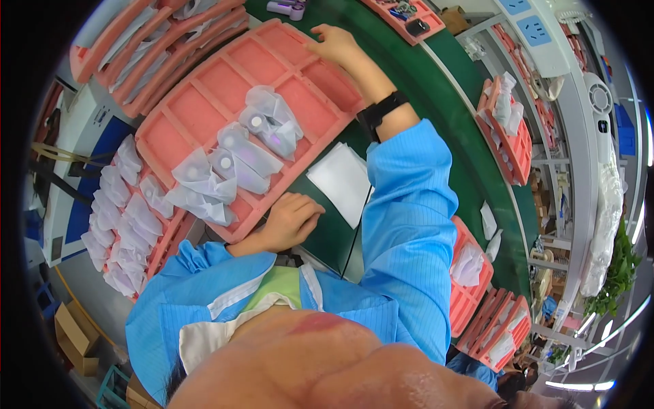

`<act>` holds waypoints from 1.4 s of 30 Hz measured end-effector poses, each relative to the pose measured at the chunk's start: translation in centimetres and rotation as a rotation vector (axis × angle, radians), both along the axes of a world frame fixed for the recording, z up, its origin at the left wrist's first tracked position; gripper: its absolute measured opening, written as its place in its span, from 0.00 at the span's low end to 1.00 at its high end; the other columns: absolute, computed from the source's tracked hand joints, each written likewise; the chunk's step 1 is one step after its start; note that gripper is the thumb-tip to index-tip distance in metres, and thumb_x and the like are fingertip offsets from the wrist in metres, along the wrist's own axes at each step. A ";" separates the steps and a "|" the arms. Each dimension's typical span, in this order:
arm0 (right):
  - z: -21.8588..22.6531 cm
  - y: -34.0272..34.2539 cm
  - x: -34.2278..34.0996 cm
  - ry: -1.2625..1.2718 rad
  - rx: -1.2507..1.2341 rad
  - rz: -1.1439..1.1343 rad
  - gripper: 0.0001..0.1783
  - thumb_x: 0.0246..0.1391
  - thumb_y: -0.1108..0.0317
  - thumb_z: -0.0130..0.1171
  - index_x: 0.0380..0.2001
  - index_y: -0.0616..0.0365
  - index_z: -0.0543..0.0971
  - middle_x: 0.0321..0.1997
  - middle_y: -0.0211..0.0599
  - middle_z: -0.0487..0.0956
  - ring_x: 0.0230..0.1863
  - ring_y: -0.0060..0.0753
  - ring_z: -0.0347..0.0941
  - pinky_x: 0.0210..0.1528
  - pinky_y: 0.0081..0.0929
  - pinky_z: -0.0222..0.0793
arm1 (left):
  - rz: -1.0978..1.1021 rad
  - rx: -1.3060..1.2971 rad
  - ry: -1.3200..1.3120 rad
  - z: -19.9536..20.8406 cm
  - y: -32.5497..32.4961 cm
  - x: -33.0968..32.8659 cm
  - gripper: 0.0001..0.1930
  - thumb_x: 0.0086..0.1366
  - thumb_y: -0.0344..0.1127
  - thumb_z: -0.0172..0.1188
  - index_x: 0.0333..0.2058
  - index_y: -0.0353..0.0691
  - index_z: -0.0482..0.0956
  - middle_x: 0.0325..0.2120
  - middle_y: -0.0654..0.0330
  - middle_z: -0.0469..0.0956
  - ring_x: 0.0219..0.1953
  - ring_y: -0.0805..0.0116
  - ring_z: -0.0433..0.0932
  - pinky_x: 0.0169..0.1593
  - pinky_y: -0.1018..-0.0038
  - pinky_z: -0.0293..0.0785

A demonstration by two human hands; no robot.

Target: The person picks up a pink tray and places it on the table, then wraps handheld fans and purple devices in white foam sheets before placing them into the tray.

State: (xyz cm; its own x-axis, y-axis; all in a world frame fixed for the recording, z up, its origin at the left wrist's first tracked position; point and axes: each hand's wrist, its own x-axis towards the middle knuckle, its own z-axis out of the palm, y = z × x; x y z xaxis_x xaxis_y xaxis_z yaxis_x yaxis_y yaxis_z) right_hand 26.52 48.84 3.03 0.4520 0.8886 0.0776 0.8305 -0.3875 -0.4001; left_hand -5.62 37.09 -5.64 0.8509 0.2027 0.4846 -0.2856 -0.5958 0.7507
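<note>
Head view: green worktable (426, 102); pink tray (194, 105); plant (616, 273)

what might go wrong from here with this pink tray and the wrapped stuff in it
The white wrapped pieces sit in compartments of the pink tray with loose wrapping sticking up, so a tilt or knock might shift them.

The tray lies close against the stacked trays, so it could bump them if pushed that way.

The right sleeve is right beside the white sheets, and might sweep them aside.
</note>
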 end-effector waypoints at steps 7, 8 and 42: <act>1.0 5.6 4.1 -0.184 -0.018 -0.201 0.40 0.42 0.47 0.65 0.57 0.53 0.70 0.51 0.49 0.77 0.52 0.48 0.74 0.54 0.36 0.70 | 0.013 0.076 0.017 -0.6 0.0 0.2 0.10 0.49 0.26 0.62 0.32 0.40 0.77 0.27 0.60 0.75 0.30 0.61 0.73 0.35 0.69 0.67; 1.1 6.4 4.0 -0.181 -0.025 -0.224 0.40 0.42 0.48 0.65 0.58 0.52 0.69 0.53 0.49 0.75 0.54 0.49 0.72 0.55 0.37 0.69 | 0.023 0.094 0.027 -0.6 0.0 0.1 0.10 0.49 0.27 0.62 0.33 0.41 0.78 0.27 0.60 0.74 0.30 0.62 0.73 0.35 0.70 0.67; -0.8 -20.6 7.6 0.127 -0.329 -0.693 0.35 0.32 0.54 0.68 0.42 0.67 0.72 0.30 0.49 0.80 0.27 0.44 0.80 0.26 0.33 0.78 | -0.017 -0.011 0.114 -1.0 0.5 0.7 0.08 0.50 0.25 0.59 0.32 0.38 0.77 0.25 0.55 0.74 0.29 0.54 0.72 0.34 0.63 0.68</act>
